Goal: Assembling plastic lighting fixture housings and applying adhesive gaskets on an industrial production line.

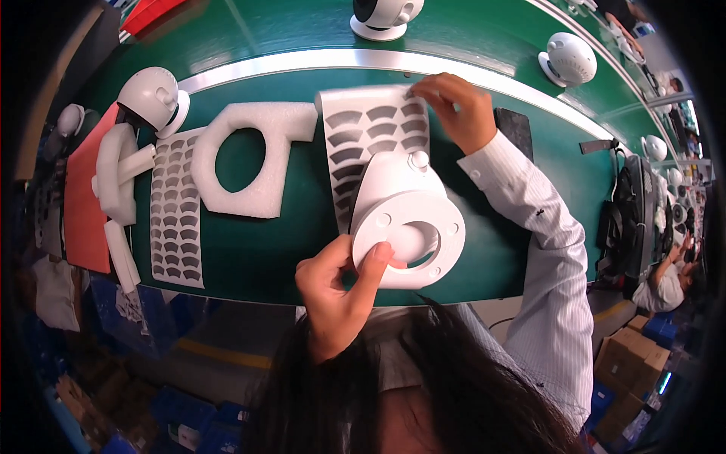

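Observation:
My left hand point(336, 291) grips a white dome-shaped camera housing point(397, 181) by its round base point(370, 253), the thumb hooked into the base's opening. The base's underside faces up and shows small round recesses. Behind the housing, a white sheet of dark curved stickers point(348, 136) lies on the green table, its far edge curling up. At that sheet's far right corner, my right hand point(461, 110) has its thumb and forefinger pinched together. Whether a loose sticker is between those fingertips is too small to tell.
A second sticker sheet point(178, 227) and a white foam piece with a round hole point(291, 159) lie to the left. Another camera point(151, 98) stands near more foam point(117, 170) and an orange-red board point(87, 204). A dark block point(514, 132) lies right; cameras point(571, 59) stand on the green conveyor beyond.

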`<action>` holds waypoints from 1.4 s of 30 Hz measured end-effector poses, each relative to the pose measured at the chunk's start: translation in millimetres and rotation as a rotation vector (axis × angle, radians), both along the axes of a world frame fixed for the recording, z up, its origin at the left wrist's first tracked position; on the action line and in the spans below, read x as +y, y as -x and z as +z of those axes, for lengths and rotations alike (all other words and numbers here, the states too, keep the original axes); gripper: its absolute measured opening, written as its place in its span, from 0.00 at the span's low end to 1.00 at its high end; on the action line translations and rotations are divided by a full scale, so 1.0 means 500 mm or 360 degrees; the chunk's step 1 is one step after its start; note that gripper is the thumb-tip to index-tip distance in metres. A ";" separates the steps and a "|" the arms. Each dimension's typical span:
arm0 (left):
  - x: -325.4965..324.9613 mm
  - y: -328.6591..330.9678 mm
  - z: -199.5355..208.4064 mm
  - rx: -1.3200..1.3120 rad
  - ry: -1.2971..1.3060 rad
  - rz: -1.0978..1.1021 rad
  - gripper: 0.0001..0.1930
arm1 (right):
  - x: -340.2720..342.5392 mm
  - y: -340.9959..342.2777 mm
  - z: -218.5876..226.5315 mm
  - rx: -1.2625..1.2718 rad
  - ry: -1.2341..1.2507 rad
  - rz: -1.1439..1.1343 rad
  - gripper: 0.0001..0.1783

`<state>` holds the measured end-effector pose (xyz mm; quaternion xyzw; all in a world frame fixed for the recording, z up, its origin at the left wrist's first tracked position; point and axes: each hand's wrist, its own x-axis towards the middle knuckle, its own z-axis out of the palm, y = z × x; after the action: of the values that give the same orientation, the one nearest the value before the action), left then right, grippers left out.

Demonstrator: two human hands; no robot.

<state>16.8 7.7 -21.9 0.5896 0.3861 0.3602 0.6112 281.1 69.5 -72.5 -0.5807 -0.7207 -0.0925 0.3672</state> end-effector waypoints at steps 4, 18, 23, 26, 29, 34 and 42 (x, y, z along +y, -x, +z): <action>-0.003 -0.003 -0.004 0.0086 0.0002 -0.0072 0.09 | 0.015 -0.027 0.047 0.0836 0.0066 -0.0088 0.06; 0.025 -0.078 0.000 0.0157 -0.0245 0.0183 0.10 | -0.098 0.047 0.310 0.0082 0.1008 0.0493 0.05; 0.021 -0.098 -0.004 0.0055 -0.0334 0.0307 0.17 | -0.089 0.030 0.275 0.0356 0.1205 0.0658 0.06; 0.020 -0.098 -0.010 0.0088 -0.0360 0.0277 0.17 | -0.081 0.011 0.245 0.0210 0.1069 0.0682 0.07; 0.021 -0.097 -0.010 0.0067 -0.0339 0.0291 0.17 | -0.078 0.012 0.238 0.0199 0.1073 0.0721 0.07; 0.022 -0.100 -0.009 0.0052 -0.0330 0.0290 0.17 | -0.073 0.017 0.236 0.0298 0.1188 0.0680 0.08; 0.021 -0.099 -0.009 0.0090 -0.0336 0.0277 0.18 | -0.081 0.029 0.240 0.0405 0.1272 0.0432 0.09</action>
<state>66.4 18.2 -26.4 0.6247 0.4128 0.4338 0.5011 266.3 29.1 47.6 -0.5841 -0.7186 0.3148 0.2083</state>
